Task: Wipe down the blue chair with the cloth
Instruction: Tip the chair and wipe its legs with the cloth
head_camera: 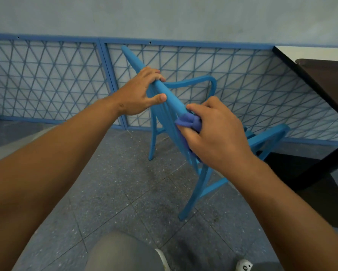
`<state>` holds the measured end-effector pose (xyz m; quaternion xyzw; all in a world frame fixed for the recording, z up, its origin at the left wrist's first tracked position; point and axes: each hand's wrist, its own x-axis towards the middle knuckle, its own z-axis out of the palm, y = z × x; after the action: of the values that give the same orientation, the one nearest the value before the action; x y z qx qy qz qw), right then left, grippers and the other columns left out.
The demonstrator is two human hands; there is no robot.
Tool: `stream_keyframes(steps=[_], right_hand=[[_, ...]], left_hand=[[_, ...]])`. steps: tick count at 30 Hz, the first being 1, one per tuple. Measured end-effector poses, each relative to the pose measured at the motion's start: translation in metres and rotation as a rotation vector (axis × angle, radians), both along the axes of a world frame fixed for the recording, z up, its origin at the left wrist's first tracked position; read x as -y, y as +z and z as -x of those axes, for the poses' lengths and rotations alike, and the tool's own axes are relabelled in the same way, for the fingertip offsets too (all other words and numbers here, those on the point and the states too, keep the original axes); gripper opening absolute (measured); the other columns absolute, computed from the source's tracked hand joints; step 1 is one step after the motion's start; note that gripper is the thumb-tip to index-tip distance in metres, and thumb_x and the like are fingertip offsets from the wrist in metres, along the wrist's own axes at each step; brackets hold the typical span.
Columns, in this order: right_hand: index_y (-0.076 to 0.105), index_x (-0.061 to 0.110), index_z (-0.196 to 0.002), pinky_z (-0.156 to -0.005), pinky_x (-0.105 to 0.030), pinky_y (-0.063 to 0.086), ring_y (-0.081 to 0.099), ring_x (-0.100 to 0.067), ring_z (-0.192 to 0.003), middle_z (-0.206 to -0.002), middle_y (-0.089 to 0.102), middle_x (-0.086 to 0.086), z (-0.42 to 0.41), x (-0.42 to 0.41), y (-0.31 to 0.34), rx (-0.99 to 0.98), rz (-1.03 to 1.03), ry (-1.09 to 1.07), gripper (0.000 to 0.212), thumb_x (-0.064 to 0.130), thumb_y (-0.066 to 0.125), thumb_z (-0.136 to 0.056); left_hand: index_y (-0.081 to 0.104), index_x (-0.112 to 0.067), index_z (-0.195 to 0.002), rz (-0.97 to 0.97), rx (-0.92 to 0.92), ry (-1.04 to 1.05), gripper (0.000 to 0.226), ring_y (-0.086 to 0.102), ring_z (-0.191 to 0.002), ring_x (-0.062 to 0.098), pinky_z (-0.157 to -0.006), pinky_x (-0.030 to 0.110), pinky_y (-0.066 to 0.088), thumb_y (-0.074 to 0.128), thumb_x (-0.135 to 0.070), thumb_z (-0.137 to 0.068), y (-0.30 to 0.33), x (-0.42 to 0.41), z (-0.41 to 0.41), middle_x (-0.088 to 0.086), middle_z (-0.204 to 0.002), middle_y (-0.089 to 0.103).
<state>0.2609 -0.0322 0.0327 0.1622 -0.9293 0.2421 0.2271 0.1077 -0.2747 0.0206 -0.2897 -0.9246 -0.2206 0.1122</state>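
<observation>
The blue chair [204, 183] stands in front of me, seen from behind, its top rail running from upper left towards me. My left hand [138, 92] grips that top rail near its middle, fingers over the far side and thumb on the near side. My right hand [213, 132] holds a bunched blue-purple cloth [187, 121] against the near end of the rail and the upper back slats. Most of the cloth is hidden under my fingers.
A blue lattice fence panel [52, 81] runs along the pale wall behind the chair. A dark table [320, 81] with a black edge stands at the right, close to the chair's seat. The floor is grey speckled tile [115, 182]. My knee [123, 253] shows at the bottom.
</observation>
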Motion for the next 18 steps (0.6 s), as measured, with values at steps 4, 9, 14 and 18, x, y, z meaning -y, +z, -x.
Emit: stream_keyframes(steps=[4,9,14,18], right_hand=[[0.048,0.021,-0.071,-0.047,-0.029,0.022,0.043,-0.017,-0.058,-0.072,0.047,0.002,0.023,0.029,0.032,0.188,-0.270,-0.163,0.036,0.045,0.061,-0.095],[0.045,0.022,-0.066,-0.046,-0.028,0.023,0.039,-0.012,-0.055,-0.066,0.043,0.004,0.026,0.021,0.031,0.189,-0.313,-0.085,0.035,0.034,0.061,-0.095],[0.037,0.027,-0.057,-0.050,-0.030,0.022,0.041,-0.018,-0.060,-0.067,0.040,0.007,0.027,0.005,0.028,0.159,-0.316,0.044,0.041,0.036,0.057,-0.092],[0.038,0.024,-0.059,-0.062,-0.034,0.032,0.043,-0.024,-0.069,-0.069,0.039,0.006,0.022,-0.018,0.024,0.125,-0.379,0.121,0.034,0.038,0.051,-0.087]], left_hand=[[0.053,-0.020,-0.129,-0.043,0.011,-0.002,0.064,0.040,-0.128,0.011,-0.107,0.018,0.027,0.046,-0.070,-0.090,0.005,0.007,0.013,-0.008,-0.130,0.042],[0.054,-0.025,-0.125,0.082,-0.011,0.031,0.064,0.044,-0.118,0.015,-0.109,0.042,0.038,0.044,-0.075,-0.088,0.011,0.005,0.012,-0.005,-0.124,0.045],[0.057,-0.020,-0.121,0.116,-0.068,0.042,0.066,0.046,-0.112,0.017,-0.106,0.050,0.039,0.043,-0.075,-0.089,0.016,-0.002,0.000,-0.004,-0.115,0.050],[0.057,-0.023,-0.112,0.086,-0.127,0.044,0.063,0.043,-0.102,0.014,-0.101,0.041,0.037,0.042,-0.079,-0.088,0.011,-0.009,-0.012,-0.004,-0.107,0.051]])
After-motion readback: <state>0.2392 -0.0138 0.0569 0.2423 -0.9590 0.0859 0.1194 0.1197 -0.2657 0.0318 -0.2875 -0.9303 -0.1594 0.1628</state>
